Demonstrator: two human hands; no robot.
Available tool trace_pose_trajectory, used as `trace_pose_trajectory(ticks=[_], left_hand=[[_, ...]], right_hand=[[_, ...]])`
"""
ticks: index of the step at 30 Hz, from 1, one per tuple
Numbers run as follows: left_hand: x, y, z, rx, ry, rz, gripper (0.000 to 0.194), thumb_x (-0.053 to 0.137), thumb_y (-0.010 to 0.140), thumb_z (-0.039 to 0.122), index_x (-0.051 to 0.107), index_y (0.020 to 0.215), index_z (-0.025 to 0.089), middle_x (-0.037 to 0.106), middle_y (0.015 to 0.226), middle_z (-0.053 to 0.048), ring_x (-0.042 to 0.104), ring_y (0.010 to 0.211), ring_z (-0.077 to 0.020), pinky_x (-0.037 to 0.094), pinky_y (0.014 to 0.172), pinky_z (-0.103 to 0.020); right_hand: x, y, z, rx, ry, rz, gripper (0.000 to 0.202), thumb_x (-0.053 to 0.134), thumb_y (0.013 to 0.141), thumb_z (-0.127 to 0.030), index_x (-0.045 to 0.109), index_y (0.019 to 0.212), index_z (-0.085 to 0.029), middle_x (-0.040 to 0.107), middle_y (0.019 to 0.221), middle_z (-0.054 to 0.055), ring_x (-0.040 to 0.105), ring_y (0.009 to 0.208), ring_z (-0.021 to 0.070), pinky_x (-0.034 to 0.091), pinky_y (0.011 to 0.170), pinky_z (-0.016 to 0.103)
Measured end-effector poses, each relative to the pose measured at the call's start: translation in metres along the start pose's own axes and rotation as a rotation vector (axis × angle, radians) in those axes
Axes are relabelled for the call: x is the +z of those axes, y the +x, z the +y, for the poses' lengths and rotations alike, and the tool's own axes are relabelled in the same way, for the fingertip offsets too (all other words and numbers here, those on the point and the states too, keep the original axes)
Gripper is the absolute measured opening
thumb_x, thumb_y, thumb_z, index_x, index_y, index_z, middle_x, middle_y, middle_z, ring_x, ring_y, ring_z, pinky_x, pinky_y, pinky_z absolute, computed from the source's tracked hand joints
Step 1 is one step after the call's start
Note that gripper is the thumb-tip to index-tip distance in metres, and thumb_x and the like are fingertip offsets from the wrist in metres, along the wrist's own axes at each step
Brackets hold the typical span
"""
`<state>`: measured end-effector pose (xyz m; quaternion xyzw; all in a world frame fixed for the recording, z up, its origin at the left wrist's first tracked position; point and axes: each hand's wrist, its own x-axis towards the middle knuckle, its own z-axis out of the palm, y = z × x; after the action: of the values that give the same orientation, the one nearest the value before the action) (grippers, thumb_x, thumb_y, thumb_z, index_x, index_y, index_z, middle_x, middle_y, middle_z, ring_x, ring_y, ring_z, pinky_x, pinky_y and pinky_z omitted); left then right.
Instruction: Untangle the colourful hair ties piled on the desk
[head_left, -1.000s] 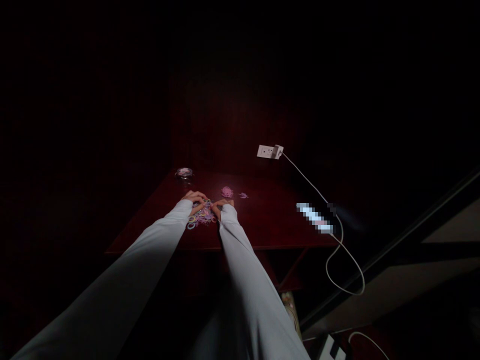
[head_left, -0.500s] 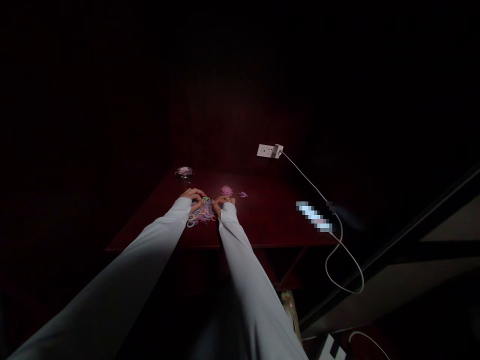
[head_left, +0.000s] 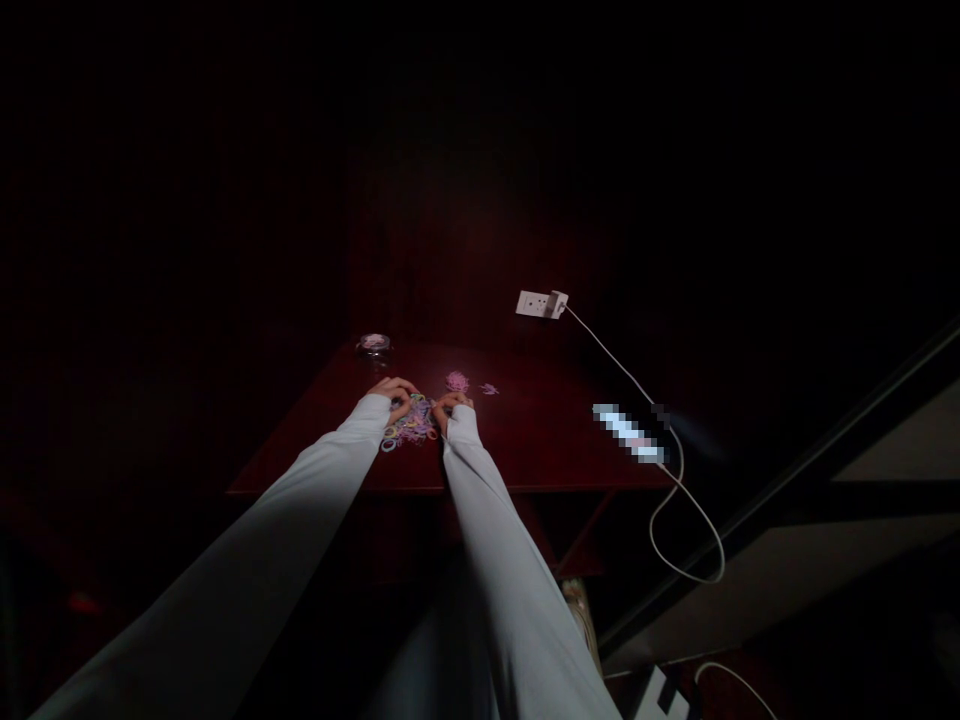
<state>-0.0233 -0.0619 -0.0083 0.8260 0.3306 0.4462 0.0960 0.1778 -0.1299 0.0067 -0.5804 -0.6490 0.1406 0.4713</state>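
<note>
A loose pile of small multicoloured bands lies near the front of the dark red table. My left hand is at the pile's left and upper edge, its fingers curled with the tips at the bands. At the right edge of the pile is my right hand, fingers bent together. Whatever either hand pinches is too small to make out. Behind my right hand sit a round pink heap of bands and a smaller purple cluster.
A clear round jar with pinkish contents stands at the table's back left. A white socket with a plug is on the wall. Its cable runs to a bright blurred device at the table's right.
The view has shifted slightly, moving the table and pile a little to the right in the picture. Both hands remain at the pile, with my right hand's fingers slightly farther from its middle.
</note>
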Motion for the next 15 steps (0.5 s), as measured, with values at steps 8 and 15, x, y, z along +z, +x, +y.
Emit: trace_pose_trajectory(ticks=[8, 15], left_hand=[[0.0002, -0.0002, -0.0022, 0.015, -0.014, -0.055, 0.021, 0.064, 0.086, 0.034, 0.068, 0.068, 0.024, 0.082, 0.106, -0.008, 0.071, 0.096, -0.0273, 0.057, 0.092, -0.044], [0.0008, 0.0004, -0.0083, 0.022, -0.004, -0.100, 0.024, 0.066, 0.089, 0.038, 0.069, 0.070, 0.024, 0.082, 0.107, -0.008, 0.071, 0.095, -0.0269, 0.057, 0.092, -0.042]], right_hand=[[0.0022, 0.0004, 0.0040, -0.006, -0.001, -0.041, 0.023, 0.074, 0.095, -0.031, 0.083, 0.076, -0.024, 0.074, 0.101, 0.008, 0.060, 0.108, 0.0242, 0.051, 0.099, 0.036], [0.0048, 0.0005, 0.0074, -0.010, 0.006, -0.043, 0.023, 0.073, 0.096, -0.033, 0.085, 0.078, -0.025, 0.074, 0.101, 0.007, 0.059, 0.109, 0.0240, 0.051, 0.100, 0.035]])
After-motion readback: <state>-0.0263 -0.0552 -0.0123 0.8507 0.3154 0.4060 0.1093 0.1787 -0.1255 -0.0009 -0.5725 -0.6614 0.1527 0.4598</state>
